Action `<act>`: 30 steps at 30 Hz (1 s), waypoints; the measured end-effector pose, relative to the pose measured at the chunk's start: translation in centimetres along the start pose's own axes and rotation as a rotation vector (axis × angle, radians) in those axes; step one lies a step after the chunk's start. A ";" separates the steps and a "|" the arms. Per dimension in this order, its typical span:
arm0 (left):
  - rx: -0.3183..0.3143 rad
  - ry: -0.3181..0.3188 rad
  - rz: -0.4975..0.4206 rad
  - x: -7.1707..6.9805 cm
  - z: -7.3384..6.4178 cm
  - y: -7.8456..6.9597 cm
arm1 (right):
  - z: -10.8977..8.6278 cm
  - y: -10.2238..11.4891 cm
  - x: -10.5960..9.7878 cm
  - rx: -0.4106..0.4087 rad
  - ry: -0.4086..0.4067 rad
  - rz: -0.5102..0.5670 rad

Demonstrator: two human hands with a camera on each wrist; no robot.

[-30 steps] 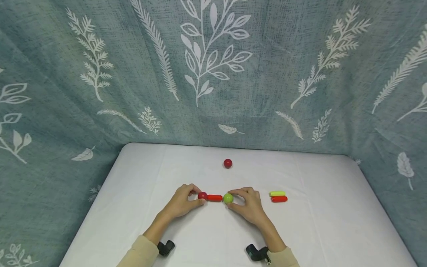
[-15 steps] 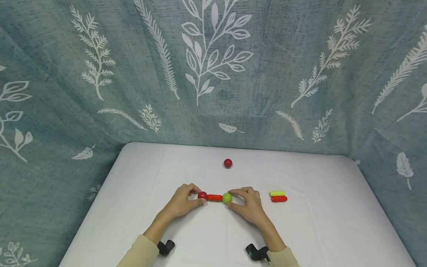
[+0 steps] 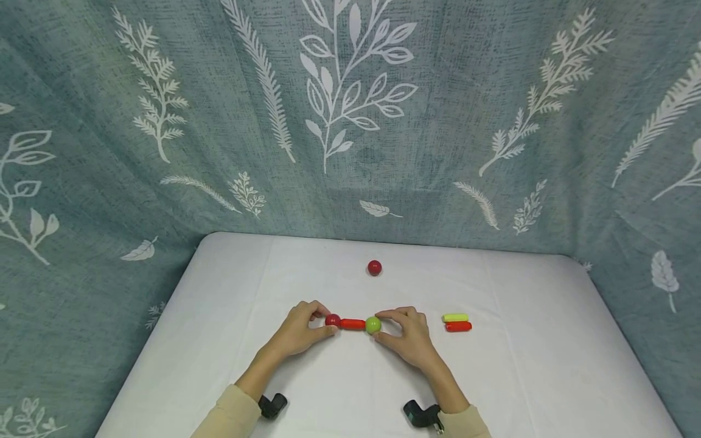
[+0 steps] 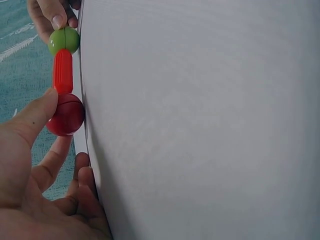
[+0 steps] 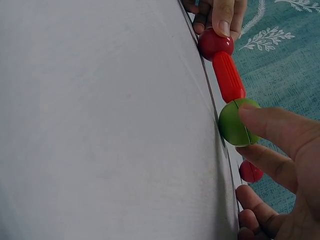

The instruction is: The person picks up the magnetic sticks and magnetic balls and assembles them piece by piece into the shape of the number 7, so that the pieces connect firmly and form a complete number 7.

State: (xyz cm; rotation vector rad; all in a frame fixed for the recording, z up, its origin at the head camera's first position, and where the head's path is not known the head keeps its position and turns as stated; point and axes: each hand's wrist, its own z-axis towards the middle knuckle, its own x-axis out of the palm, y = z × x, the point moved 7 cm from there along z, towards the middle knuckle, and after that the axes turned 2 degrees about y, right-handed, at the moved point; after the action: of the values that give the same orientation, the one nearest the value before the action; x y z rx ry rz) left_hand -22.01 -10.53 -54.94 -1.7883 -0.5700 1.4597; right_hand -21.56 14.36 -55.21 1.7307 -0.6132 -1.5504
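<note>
And here, at the middle of the white table [image 3: 274, 274], the dark red ball [image 3: 332, 321] is being pinched between thumb and finger of the left hand [image 3: 300, 328]. On the right, the green ball [image 3: 373, 325] is pinched in the same way by the right hand [image 3: 408, 334]! Between them, the ribbed red rod [image 3: 353, 325] is held in line, both balls touched by its ends. Farther off, a second red ball [image 3: 375, 267] is seen alone. Out right, a yellow-green rod [image 3: 456, 317] is laid just beside another red rod [image 3: 458, 326], near side. The far background is filled by leaf-patterned cloth [image 3: 438, 121].
</note>
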 end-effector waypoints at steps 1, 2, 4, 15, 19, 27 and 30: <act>0.001 0.002 -0.002 0.0 0.0 0.0 | 0.0 0.0 -0.1 0.001 0.002 0.007; 0.001 0.004 -0.002 0.0 0.0 0.0 | -0.1 -0.1 -0.1 0.002 0.004 0.019; 0.001 0.007 -0.002 0.1 0.0 0.0 | -0.2 -0.1 -0.5 -0.005 0.000 0.048; -0.003 -0.001 0.007 -0.1 -0.1 -0.2 | -2.1 0.5 -4.1 -0.036 -0.033 0.171; -0.002 -0.006 0.008 -0.1 0.0 -0.3 | -2.7 0.5 -5.2 -0.041 -0.040 0.176; -0.004 -0.016 0.010 0.0 0.1 -0.3 | -3.9 -0.1 -7.3 -0.055 -0.061 0.187; 0.001 -0.019 0.017 0.0 0.0 -0.3 | -4.4 -0.7 -8.1 -0.064 -0.068 0.181</act>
State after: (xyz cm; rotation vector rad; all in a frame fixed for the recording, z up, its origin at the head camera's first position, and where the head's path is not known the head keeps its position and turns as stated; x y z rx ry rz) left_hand -21.99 -10.33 -54.71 -1.7846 -0.5652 1.4895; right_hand -18.60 21.79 -50.55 1.5359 -0.7257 -1.4897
